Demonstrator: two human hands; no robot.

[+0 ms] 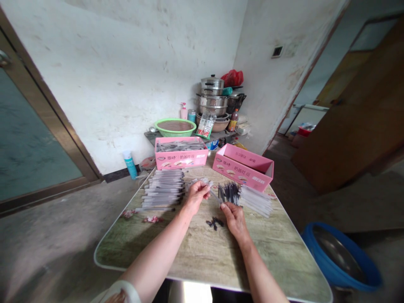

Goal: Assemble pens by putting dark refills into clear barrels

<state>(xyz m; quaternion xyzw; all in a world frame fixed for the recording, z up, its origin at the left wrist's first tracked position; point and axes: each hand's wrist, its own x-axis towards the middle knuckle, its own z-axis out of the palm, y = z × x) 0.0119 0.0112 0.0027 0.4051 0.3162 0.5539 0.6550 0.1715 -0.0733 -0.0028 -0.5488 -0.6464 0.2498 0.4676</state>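
A thin translucent pen barrel (215,196) slants between my two hands. My left hand (197,195) pinches around its upper end, and some of what lies in those fingers is hidden. My right hand (235,219) is closed, thumb and fingertips on the lower end. Just beyond the right hand is a bunch of dark pen refills (229,192), beside a row of clear pen barrels (256,201). Several small black pen caps (215,223) lie between the forearms. To the left, translucent pens with dark tips (164,189) are stacked in a row.
At the table's (214,261) back stand a pink box full of pens (181,160) and a second pink box (243,179), tilted askew. Behind them are a green basin (175,133) and stacked pots (213,101). A blue tub (368,269) sits on the floor at right.
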